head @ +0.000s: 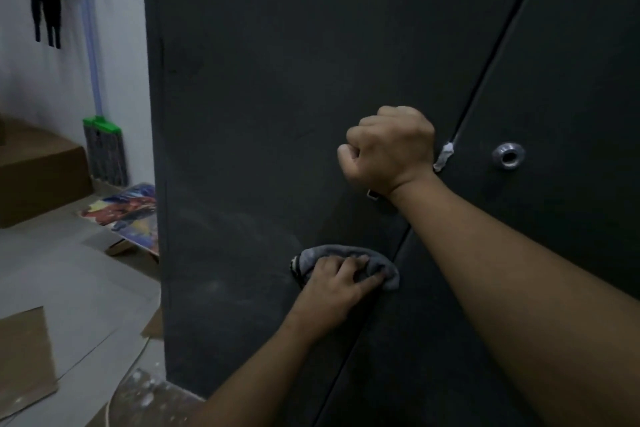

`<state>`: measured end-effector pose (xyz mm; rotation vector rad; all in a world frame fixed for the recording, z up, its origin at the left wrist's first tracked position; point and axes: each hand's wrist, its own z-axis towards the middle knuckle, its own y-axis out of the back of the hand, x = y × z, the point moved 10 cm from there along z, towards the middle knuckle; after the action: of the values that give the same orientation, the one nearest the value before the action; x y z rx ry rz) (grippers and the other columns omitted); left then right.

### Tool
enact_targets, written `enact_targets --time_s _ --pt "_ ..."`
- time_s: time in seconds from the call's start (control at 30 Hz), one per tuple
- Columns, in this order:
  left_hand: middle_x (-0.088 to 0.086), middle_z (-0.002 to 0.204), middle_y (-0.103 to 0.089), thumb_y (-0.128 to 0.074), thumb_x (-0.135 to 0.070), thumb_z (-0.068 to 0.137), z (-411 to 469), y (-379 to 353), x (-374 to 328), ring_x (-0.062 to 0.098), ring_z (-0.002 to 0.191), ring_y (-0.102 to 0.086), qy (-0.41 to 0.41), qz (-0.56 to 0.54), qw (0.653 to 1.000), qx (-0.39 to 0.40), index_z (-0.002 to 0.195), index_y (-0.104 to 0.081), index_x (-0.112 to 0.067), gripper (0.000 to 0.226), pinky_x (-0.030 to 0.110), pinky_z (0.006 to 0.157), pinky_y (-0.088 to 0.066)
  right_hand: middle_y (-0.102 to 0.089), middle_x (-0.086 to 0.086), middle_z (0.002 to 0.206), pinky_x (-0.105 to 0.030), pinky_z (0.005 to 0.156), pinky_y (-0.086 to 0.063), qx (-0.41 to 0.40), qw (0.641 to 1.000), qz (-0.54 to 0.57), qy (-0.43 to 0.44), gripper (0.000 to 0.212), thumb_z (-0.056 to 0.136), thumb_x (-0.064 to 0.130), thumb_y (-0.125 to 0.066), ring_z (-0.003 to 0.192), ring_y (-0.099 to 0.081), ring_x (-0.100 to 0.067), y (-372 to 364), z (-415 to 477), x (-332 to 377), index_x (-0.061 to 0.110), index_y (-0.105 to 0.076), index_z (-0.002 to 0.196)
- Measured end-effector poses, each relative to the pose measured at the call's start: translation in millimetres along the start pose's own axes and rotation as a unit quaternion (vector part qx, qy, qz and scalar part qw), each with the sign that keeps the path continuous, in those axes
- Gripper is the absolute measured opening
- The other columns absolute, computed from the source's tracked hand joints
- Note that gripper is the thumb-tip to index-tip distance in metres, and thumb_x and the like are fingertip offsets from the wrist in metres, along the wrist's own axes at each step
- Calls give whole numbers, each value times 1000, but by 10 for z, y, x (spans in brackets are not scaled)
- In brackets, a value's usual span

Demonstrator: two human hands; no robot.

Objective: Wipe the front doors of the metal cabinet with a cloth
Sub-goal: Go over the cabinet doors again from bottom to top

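The dark metal cabinet fills the view, with its left door and right door meeting at a slanted seam. My left hand holds a bunched grey cloth against the lower left door, just beside the seam, with its fingers bent over the wad. Higher up, my right hand is curled into a fist at the left door's edge, gripping what looks like the door handle. Only the handle's small metal end shows, below the wrist.
A round metal lock sits on the right door, and a white lump sticks to the seam. A green-headed mop leans on the wall at left, beside a cardboard box. A colourful board and cardboard sheets lie on the floor.
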<state>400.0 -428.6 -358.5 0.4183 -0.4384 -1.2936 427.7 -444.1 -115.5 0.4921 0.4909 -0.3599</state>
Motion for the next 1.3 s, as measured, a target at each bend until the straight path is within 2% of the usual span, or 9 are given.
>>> enact_targets --time_s 0.17,0.33,0.4,0.5,0.6,0.7,0.9,1.13,1.3 --pt "21 110 -61 -63 -12 90 223 232 201 35 91 -60 109 -72 989 -72 133 -59 -26 45 41 82 -53 -51 -1 43 -25 53 -33 6 1000 23 -9 31 70 28 -52 45 -46 -24 6 -6 -17 15 -58 43" --pt "-1 85 -67 -67 -25 90 614 340 284 16 77 -64 378 -376 828 -175 78 -64 -40 20 35 65 -54 -49 0 45 -26 55 -33 56 995 78 -11 27 69 26 -57 49 -45 -23 2 -22 -22 15 -58 45" --pt "3 89 -67 -65 -38 85 762 221 157 26 80 -65 372 -387 837 -108 83 -56 -34 10 43 65 -55 -45 4 50 -28 61 -32 118 989 92 -2 26 73 28 -55 57 -42 -19 -44 -17 -7 16 -60 51" --pt "-14 96 -54 -58 -58 86 808 276 91 7 87 -53 306 -167 932 -103 94 -53 -45 16 35 75 -46 -47 9 55 -35 71 -43 231 957 155 79 23 79 29 -48 64 -45 -15 -8 -53 37 22 -54 57" --pt "9 100 -44 -66 -20 88 848 334 -108 24 83 -40 165 -52 979 -106 129 -58 -27 42 33 67 -44 -67 7 100 -43 101 -39 253 945 188 82 21 85 28 -49 109 -57 -16 232 -216 -359 32 -69 89" --pt "20 95 -52 -80 -10 75 754 250 -181 32 74 -49 88 -48 994 -32 139 -54 -13 69 38 65 -47 -54 -1 138 -52 112 -21 210 968 137 -13 36 85 23 -59 140 -33 -26 516 -469 -1051 35 -64 118" --pt "18 105 -59 -89 -17 67 502 305 -183 31 85 -60 0 0 999 54 130 -61 -20 69 38 69 -55 -15 -12 164 -65 119 -7 225 970 -56 -70 61 92 35 -57 152 -12 -34 653 -1100 -1509 33 -39 150" --pt "19 98 -49 -55 -7 92 1072 600 -131 31 85 -51 235 -168 951 -110 132 -61 -8 41 37 76 -49 -21 -1 165 -65 118 -14 193 979 -38 -62 57 98 28 -58 153 -18 -30 682 -1329 -1509 29 -40 151" --pt "25 97 -49 -58 0 90 1301 620 -362 38 86 -50 251 -112 951 -139 134 -58 -1 43 41 76 -48 -16 3 166 -59 119 0 184 979 3 -85 58 99 24 -52 154 -8 -24 622 -1367 -1521 31 -34 154"
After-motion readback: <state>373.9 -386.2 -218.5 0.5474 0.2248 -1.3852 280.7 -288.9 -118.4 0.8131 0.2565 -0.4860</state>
